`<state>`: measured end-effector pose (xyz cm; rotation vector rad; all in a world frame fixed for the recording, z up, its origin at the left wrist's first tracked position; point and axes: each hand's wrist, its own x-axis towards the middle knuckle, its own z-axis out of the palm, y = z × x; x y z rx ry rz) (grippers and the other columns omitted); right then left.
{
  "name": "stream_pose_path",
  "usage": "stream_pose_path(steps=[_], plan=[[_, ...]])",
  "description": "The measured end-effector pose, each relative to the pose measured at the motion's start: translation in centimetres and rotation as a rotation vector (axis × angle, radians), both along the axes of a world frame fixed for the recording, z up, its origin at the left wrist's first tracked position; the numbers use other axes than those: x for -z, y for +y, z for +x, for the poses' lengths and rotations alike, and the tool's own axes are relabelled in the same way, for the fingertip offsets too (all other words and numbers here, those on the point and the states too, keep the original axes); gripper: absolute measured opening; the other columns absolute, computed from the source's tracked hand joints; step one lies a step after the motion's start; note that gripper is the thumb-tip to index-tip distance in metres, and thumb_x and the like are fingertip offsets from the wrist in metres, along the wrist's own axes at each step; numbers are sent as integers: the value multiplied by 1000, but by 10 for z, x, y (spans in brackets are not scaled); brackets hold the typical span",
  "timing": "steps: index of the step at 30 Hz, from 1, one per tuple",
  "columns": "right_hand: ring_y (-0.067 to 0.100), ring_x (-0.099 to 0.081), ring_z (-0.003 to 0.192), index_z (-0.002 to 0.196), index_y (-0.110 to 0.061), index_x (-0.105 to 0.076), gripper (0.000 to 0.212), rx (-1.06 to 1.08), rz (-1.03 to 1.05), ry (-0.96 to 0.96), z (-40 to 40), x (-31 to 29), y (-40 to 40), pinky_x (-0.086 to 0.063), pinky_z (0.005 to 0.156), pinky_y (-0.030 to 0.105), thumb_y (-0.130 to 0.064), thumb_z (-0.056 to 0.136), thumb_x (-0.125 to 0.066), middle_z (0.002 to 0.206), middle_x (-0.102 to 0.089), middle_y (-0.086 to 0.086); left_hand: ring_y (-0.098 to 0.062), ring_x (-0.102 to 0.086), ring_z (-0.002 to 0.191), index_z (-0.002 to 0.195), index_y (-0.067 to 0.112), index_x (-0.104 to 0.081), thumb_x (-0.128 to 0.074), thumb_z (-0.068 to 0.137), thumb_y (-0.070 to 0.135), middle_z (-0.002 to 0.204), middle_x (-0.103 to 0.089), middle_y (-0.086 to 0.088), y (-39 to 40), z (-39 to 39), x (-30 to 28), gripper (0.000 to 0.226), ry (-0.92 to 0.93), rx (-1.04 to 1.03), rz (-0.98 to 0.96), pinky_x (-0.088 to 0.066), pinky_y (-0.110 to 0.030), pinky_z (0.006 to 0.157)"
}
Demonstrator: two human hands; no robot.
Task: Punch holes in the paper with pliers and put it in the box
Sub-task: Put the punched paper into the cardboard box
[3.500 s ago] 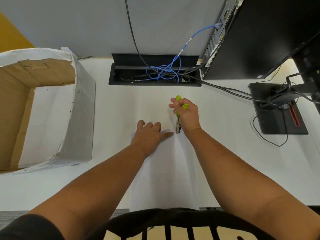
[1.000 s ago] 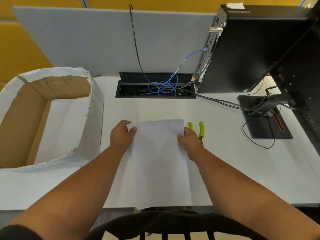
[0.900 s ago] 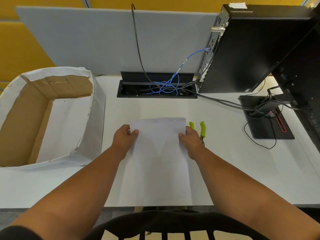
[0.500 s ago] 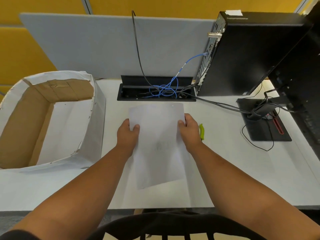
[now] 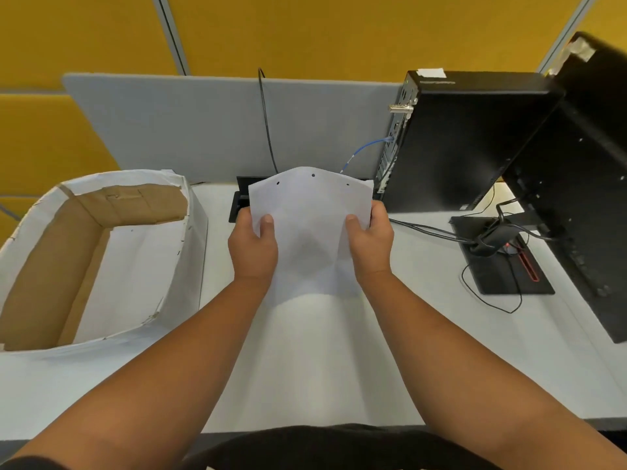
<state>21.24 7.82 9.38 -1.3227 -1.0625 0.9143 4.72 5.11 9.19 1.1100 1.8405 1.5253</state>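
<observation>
A white sheet of paper [image 5: 310,232] with three small punched holes along its top edge is held up above the desk, bowed slightly. My left hand [image 5: 252,247] grips its left edge, thumb on the front. My right hand [image 5: 368,240] grips the right edge the same way. The open cardboard box [image 5: 190,232], lined and wrapped in white paper, stands at the left of the desk. The green-handled pliers are hidden behind the sheet and my right hand.
More white sheets [image 5: 322,351] lie on the desk below my arms. A black cable tray [image 5: 239,205] sits behind the sheet. A black computer case [image 5: 468,140], a monitor stand [image 5: 502,266] with cables and a monitor back [image 5: 583,184] fill the right.
Both hands have lifted the punched sheet off the desk and raised it up and away from me. The pliers, seen beside my right hand before, are now covered.
</observation>
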Motion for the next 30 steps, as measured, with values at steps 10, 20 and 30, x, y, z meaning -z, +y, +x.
stream_pose_path(steps=[10,20,30], plan=[[4,-62,84,99,-34,-54,31,-17,-43,27,6,12,-10,-51,78,27,-5,87,-60,94,-63,-15,-15,-56,100,112,31,-44,-51,98,22,112,-56,6,-21,6,4,18,-46,91,-39,-48,-29,89],[9,-63,87,93,-35,-56,31,-54,-21,21,2,2,-4,-54,83,31,-5,87,-59,94,-64,-14,-16,-55,101,118,24,-46,-51,98,21,114,-55,6,-16,6,-3,21,-59,106,-52,-45,-28,86],[6,-62,88,111,-27,-57,34,-56,-63,75,2,8,-3,-50,79,25,-3,87,-58,97,-64,-12,-15,-54,104,123,24,-46,-49,98,16,115,-55,6,-10,3,-2,26,-72,106,-49,-45,-29,93]])
